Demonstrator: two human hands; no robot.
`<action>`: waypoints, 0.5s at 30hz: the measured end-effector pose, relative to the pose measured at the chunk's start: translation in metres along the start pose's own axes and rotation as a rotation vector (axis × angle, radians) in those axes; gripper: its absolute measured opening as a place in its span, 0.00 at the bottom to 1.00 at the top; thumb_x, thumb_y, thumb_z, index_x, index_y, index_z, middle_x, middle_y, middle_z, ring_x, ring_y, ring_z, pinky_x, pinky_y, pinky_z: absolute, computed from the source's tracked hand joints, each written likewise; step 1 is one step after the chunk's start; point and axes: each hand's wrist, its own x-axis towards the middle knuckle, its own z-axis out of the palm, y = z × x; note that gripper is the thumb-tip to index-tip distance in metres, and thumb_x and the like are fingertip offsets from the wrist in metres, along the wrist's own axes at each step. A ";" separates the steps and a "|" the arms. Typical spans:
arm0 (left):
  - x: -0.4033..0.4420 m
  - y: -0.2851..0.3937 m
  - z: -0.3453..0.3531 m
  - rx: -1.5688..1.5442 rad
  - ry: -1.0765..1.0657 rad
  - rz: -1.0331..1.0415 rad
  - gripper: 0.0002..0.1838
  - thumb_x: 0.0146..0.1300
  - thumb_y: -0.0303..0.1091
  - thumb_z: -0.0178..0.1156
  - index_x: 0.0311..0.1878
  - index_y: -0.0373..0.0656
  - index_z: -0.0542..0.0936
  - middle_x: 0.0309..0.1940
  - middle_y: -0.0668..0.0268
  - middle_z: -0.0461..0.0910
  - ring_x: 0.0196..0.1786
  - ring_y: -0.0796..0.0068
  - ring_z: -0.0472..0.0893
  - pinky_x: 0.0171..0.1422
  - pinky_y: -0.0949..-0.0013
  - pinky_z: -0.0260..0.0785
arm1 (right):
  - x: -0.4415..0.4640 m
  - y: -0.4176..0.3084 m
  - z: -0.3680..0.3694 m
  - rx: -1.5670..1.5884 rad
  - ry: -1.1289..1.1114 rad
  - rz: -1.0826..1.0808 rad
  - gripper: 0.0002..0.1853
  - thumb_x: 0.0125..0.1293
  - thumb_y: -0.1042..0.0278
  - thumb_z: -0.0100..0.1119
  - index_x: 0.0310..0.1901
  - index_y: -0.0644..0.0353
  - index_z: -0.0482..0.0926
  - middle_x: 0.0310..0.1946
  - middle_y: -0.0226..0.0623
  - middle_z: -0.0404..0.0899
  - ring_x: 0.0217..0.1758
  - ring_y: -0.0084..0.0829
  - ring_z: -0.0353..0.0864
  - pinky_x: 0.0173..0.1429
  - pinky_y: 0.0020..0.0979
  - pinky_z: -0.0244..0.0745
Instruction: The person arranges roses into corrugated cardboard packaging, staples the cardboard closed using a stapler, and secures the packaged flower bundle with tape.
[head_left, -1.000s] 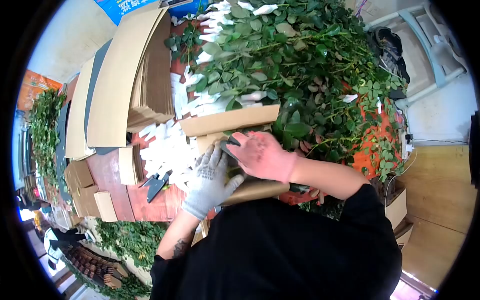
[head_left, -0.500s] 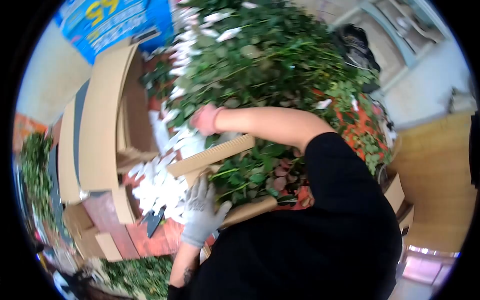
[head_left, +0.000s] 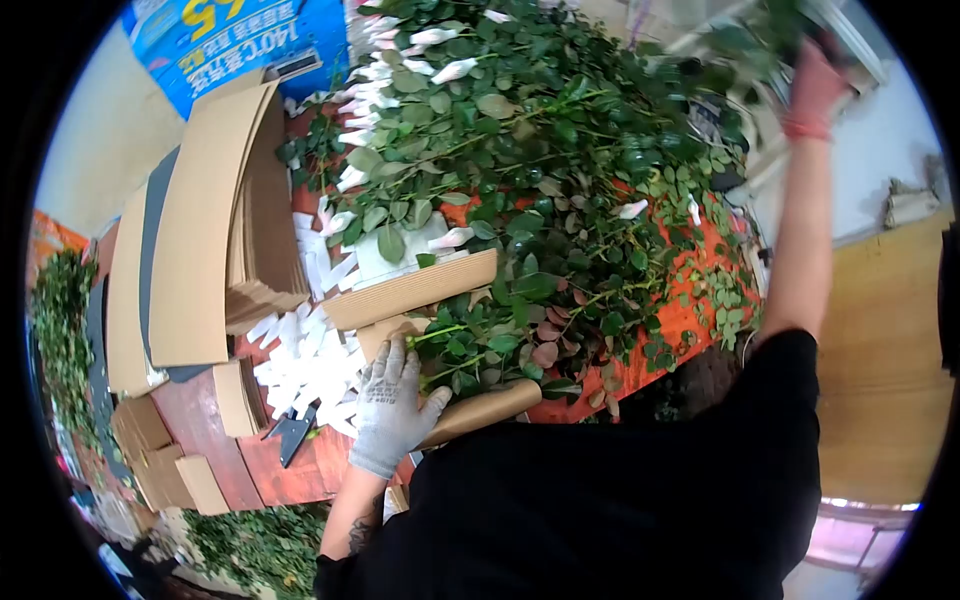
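Observation:
My left hand (head_left: 392, 410), in a grey glove, lies flat with its fingers spread on a cardboard wrap (head_left: 415, 292). Leafy rose stems (head_left: 500, 345) rest in the wrap, beside the fingertips, and its rolled front flap (head_left: 490, 410) is near my thumb. Far out at the upper right, my right hand (head_left: 815, 85) wears a pink glove and is smeared by motion. Its fingers look closed around a blurred leafy rose stem (head_left: 745, 45). A large pile of roses (head_left: 520, 120), several buds in white sleeves, covers the back of the table.
White sleeves (head_left: 310, 365) lie heaped left of my left hand, with a black stapler-like tool (head_left: 294, 432) near them. Stacked cardboard sheets (head_left: 205, 240) stand on the red table (head_left: 300, 475). A blue printed bag (head_left: 240, 50) is behind. More greenery (head_left: 265, 550) lies below the table edge.
My right hand has swung from the middle of the table to the far upper right, with blurred greenery moving at it. My left hand has stayed on the wrap.

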 end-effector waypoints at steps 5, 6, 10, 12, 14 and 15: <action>-0.001 -0.007 0.008 -0.021 0.036 0.026 0.37 0.58 0.53 0.58 0.59 0.27 0.70 0.68 0.41 0.58 0.69 0.42 0.60 0.71 0.51 0.54 | 0.092 0.014 -0.108 0.147 0.289 0.076 0.14 0.61 0.68 0.55 0.48 0.61 0.79 0.41 0.38 0.83 0.44 0.33 0.81 0.44 0.32 0.78; -0.002 -0.006 0.006 -0.015 0.043 0.024 0.37 0.58 0.53 0.58 0.58 0.27 0.71 0.67 0.40 0.58 0.69 0.42 0.60 0.71 0.51 0.54 | 0.098 -0.009 -0.098 0.077 0.291 -0.048 0.14 0.62 0.69 0.56 0.48 0.62 0.78 0.41 0.39 0.83 0.42 0.32 0.81 0.43 0.31 0.78; -0.001 -0.004 0.002 -0.069 0.018 -0.003 0.37 0.58 0.54 0.57 0.59 0.28 0.71 0.68 0.41 0.58 0.70 0.43 0.59 0.71 0.50 0.52 | 0.097 -0.111 0.006 -0.096 0.172 -0.821 0.14 0.62 0.75 0.58 0.49 0.68 0.76 0.39 0.41 0.83 0.34 0.29 0.82 0.36 0.27 0.80; -0.003 -0.004 0.003 -0.063 0.013 -0.015 0.37 0.58 0.54 0.57 0.59 0.28 0.71 0.68 0.41 0.58 0.70 0.44 0.58 0.71 0.50 0.51 | 0.076 -0.141 0.075 -0.079 0.130 -0.951 0.14 0.62 0.76 0.59 0.49 0.69 0.75 0.38 0.41 0.83 0.32 0.28 0.82 0.35 0.26 0.80; -0.002 -0.005 0.004 -0.052 0.019 -0.019 0.37 0.58 0.55 0.56 0.59 0.30 0.71 0.68 0.43 0.58 0.71 0.46 0.57 0.72 0.49 0.50 | 0.026 -0.170 0.147 -0.844 -0.593 -0.489 0.36 0.54 0.74 0.58 0.65 0.62 0.54 0.63 0.44 0.51 0.63 0.39 0.52 0.63 0.29 0.56; -0.001 -0.005 0.005 -0.051 0.026 -0.038 0.37 0.58 0.55 0.56 0.59 0.30 0.71 0.68 0.43 0.58 0.71 0.46 0.57 0.72 0.49 0.50 | 0.001 -0.164 0.183 -1.193 -0.949 -0.204 0.48 0.50 0.74 0.57 0.73 0.58 0.44 0.76 0.46 0.35 0.79 0.45 0.37 0.77 0.30 0.43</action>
